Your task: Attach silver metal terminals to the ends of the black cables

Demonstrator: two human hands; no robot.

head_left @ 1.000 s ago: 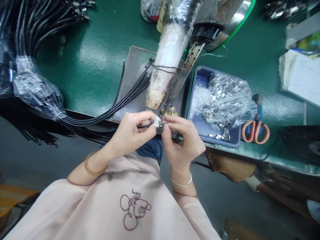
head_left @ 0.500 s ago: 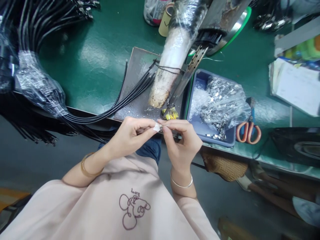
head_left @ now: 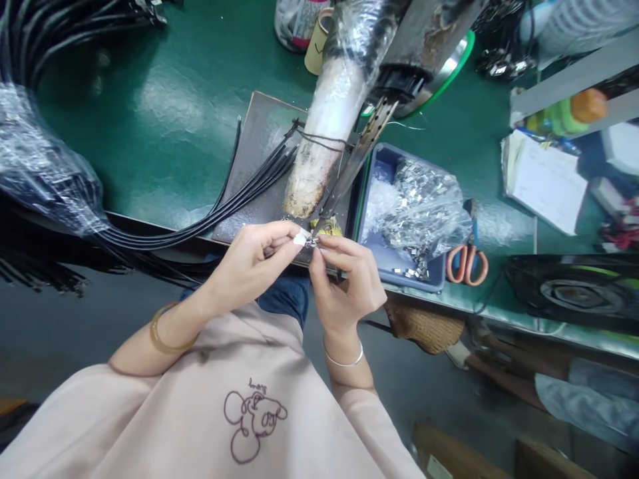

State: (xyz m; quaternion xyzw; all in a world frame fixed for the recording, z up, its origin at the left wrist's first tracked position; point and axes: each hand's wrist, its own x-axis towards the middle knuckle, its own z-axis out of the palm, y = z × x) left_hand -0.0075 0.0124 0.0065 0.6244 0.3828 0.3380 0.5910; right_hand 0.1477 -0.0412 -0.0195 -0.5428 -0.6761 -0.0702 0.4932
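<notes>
My left hand (head_left: 252, 263) is closed in a pinch at the front edge of the bench, with white material (head_left: 301, 237) at its fingertips. Just beyond it a small shiny metal part (head_left: 312, 243) sits between my two hands. The thumb and forefinger of my right hand (head_left: 347, 276) close around the other side of this part; its exact shape is too small to make out. A soldering iron (head_left: 344, 176) points down from above, its tip close to the metal part. Behind my fingers lies a yellow pad (head_left: 329, 226), partly covered.
Black cables (head_left: 200, 226) run from a plastic-wrapped bundle (head_left: 44, 159) onto a grey plate (head_left: 244, 159). A wrapped tube (head_left: 319, 140) hangs over the plate. Right of it are a blue tray (head_left: 399, 279) of small metal parts, orange-handled scissors (head_left: 466, 264) and papers (head_left: 544, 179). Another person's legs (head_left: 519, 379) show at right.
The view has shifted right, so things appear further left. My right fingers have loosened slightly around the metal part, which now shows more and lies nearer the iron's tip.
</notes>
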